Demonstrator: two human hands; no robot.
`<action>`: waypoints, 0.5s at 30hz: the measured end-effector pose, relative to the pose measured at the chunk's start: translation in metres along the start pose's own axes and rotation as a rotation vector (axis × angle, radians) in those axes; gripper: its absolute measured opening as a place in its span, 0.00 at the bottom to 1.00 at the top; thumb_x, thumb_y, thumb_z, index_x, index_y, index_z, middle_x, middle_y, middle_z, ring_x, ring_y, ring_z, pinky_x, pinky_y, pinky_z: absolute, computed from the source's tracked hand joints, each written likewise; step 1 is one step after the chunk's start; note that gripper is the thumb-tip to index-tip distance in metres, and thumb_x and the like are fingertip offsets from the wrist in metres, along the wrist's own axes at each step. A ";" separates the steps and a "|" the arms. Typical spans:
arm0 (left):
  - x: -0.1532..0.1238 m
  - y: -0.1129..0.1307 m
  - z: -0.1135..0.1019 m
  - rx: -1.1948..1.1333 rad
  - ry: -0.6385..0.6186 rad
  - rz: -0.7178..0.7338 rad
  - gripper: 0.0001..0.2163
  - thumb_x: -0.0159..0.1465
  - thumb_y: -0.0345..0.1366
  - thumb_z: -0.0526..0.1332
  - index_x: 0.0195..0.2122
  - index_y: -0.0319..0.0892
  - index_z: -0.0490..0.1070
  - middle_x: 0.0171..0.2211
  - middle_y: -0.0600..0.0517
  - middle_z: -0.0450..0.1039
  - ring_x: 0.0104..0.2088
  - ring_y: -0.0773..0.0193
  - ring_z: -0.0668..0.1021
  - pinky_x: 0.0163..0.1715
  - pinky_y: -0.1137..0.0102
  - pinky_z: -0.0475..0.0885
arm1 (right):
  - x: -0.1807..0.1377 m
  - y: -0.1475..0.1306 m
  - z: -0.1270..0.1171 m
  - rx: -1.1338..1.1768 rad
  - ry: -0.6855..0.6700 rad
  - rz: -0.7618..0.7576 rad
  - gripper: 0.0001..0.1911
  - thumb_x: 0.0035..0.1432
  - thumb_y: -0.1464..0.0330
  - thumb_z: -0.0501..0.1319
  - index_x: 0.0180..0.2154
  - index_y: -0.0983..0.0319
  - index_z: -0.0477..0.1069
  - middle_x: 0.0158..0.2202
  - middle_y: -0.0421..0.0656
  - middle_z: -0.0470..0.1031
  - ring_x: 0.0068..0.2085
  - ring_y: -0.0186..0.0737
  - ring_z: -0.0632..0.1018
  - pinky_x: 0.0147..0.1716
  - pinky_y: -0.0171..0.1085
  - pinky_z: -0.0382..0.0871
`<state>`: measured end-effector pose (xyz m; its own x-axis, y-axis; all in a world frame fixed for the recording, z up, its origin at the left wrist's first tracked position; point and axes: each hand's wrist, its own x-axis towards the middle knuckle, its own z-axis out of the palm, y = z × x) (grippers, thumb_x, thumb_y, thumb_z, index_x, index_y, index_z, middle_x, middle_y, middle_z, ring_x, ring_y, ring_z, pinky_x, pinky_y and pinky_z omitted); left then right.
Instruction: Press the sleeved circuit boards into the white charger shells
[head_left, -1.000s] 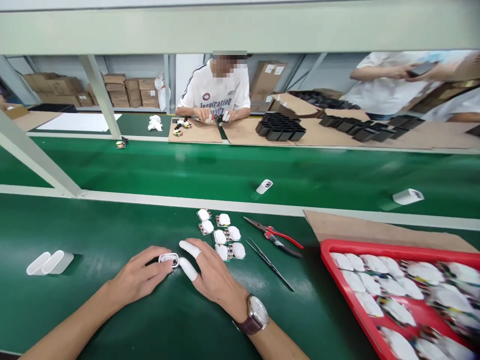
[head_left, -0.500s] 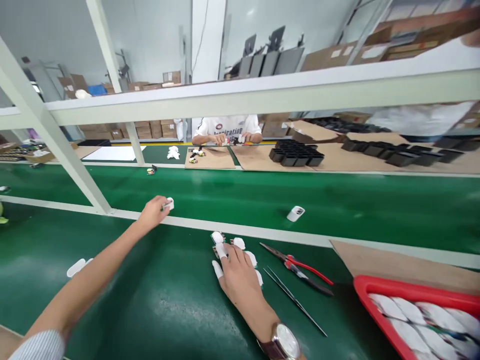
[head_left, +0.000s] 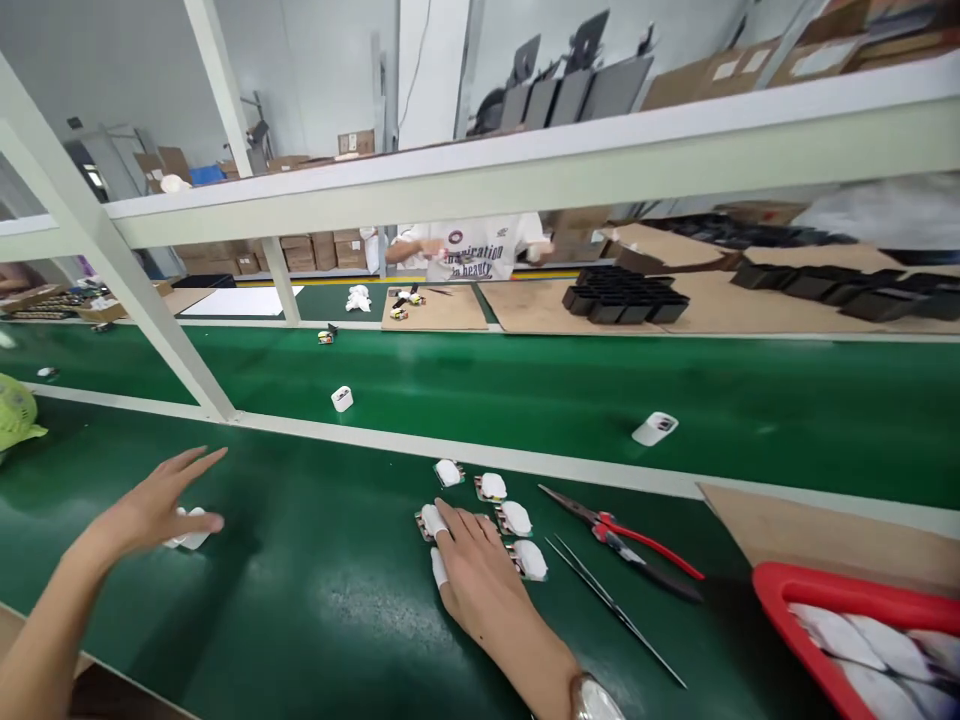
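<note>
Presently, I find the left hand spread wide and holding nothing, thumb well parted from the fingers. White cases lie partly hidden by that thumb, at nine o'clock from its tip; contact cannot be confirmed. I observe the right hand palm down at the bench, fingers close together, white covers on index and thumb. A padded board shows at nine o'clock from the index fingertip; I cannot tell whether it is gripped. Four further boards lie from eleven to three o'clock around this hand. I record pliers between two and three, tweezers between three and four. One white housing sits at two o'clock from the left hand.
</note>
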<state>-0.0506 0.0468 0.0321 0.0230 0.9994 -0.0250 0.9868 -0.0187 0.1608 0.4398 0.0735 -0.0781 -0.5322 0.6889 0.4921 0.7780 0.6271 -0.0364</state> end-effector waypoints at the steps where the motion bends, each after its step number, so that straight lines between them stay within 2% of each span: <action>1: -0.020 -0.013 0.007 0.025 0.003 -0.049 0.44 0.59 0.63 0.69 0.74 0.55 0.61 0.73 0.40 0.61 0.67 0.30 0.71 0.54 0.50 0.78 | 0.001 -0.002 -0.002 0.014 -0.023 0.003 0.17 0.51 0.78 0.63 0.44 0.62 0.75 0.55 0.58 0.76 0.51 0.60 0.75 0.51 0.56 0.71; 3: -0.046 -0.025 0.028 0.002 0.028 -0.065 0.39 0.64 0.61 0.65 0.74 0.55 0.61 0.72 0.40 0.61 0.64 0.34 0.75 0.47 0.56 0.81 | 0.004 -0.006 -0.005 0.043 -0.054 0.031 0.13 0.52 0.80 0.62 0.40 0.62 0.75 0.48 0.57 0.77 0.46 0.57 0.76 0.48 0.54 0.71; 4: -0.051 -0.021 0.039 -0.022 0.073 -0.044 0.35 0.66 0.60 0.63 0.71 0.54 0.64 0.70 0.40 0.64 0.62 0.37 0.76 0.46 0.58 0.81 | 0.005 -0.008 -0.006 0.056 -0.065 0.041 0.11 0.54 0.80 0.61 0.38 0.61 0.74 0.45 0.55 0.76 0.44 0.55 0.75 0.46 0.53 0.71; 6: -0.046 0.002 0.060 -0.072 0.174 0.038 0.26 0.70 0.57 0.59 0.64 0.50 0.72 0.63 0.42 0.73 0.58 0.41 0.78 0.49 0.58 0.79 | 0.008 -0.011 -0.008 0.071 -0.079 0.044 0.08 0.58 0.79 0.61 0.36 0.61 0.73 0.42 0.52 0.75 0.42 0.53 0.74 0.44 0.51 0.71; 8: -0.028 0.041 0.072 -0.115 0.245 0.127 0.20 0.72 0.54 0.58 0.57 0.48 0.75 0.54 0.44 0.79 0.54 0.45 0.79 0.51 0.58 0.78 | 0.010 -0.013 -0.008 0.075 -0.084 0.029 0.06 0.61 0.77 0.60 0.37 0.62 0.74 0.42 0.52 0.74 0.42 0.53 0.73 0.44 0.51 0.71; 11: 0.012 0.099 0.078 -0.161 0.262 0.233 0.18 0.72 0.51 0.59 0.55 0.48 0.74 0.48 0.46 0.80 0.49 0.49 0.80 0.48 0.61 0.78 | 0.011 -0.015 -0.008 0.072 -0.078 0.009 0.06 0.65 0.77 0.60 0.40 0.64 0.75 0.44 0.53 0.75 0.43 0.52 0.73 0.44 0.51 0.71; 15: 0.053 0.146 0.088 -0.172 0.279 0.334 0.17 0.70 0.50 0.59 0.54 0.50 0.76 0.45 0.47 0.81 0.47 0.47 0.81 0.39 0.61 0.80 | 0.007 -0.023 -0.014 0.004 -0.071 0.021 0.03 0.64 0.74 0.63 0.39 0.64 0.77 0.47 0.54 0.76 0.46 0.52 0.73 0.46 0.50 0.71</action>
<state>0.1090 0.0941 -0.0328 0.2672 0.9096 0.3181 0.8912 -0.3588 0.2774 0.4231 0.0586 -0.0618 -0.5385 0.7259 0.4280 0.7880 0.6137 -0.0494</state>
